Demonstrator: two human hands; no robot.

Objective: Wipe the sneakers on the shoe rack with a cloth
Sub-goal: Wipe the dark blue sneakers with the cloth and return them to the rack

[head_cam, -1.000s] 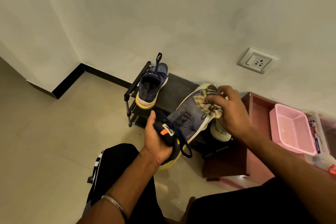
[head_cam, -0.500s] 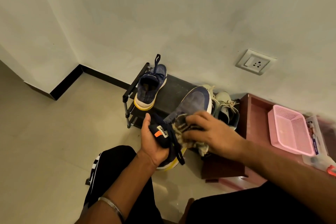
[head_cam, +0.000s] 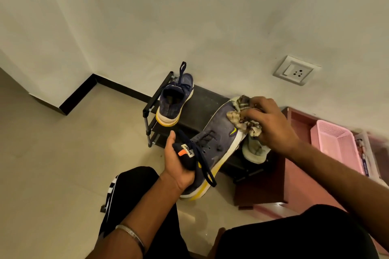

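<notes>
My left hand (head_cam: 179, 166) grips the heel and tongue of a navy sneaker (head_cam: 216, 139) with a white and yellow sole, held in the air in front of the black shoe rack (head_cam: 202, 107). My right hand (head_cam: 271, 124) holds a crumpled patterned cloth (head_cam: 242, 120) pressed on the sneaker's toe end. The matching navy sneaker (head_cam: 173, 101) stands on the rack's top shelf at the left. A pale grey-white sneaker (head_cam: 254, 149) lies on the rack under my right hand, mostly hidden.
A reddish-brown low cabinet (head_cam: 294, 164) stands right of the rack, with a pink plastic basket (head_cam: 336, 145) on it. A wall socket (head_cam: 294, 70) sits above. My knees in black trousers (head_cam: 134, 195) fill the lower frame. Pale tiled floor (head_cam: 63, 153) spreads to the left.
My right hand has swept the cloth from the sneaker's lace area near the heel up to the toe end. The left hand has kept its hold and tilted the shoe a little.
</notes>
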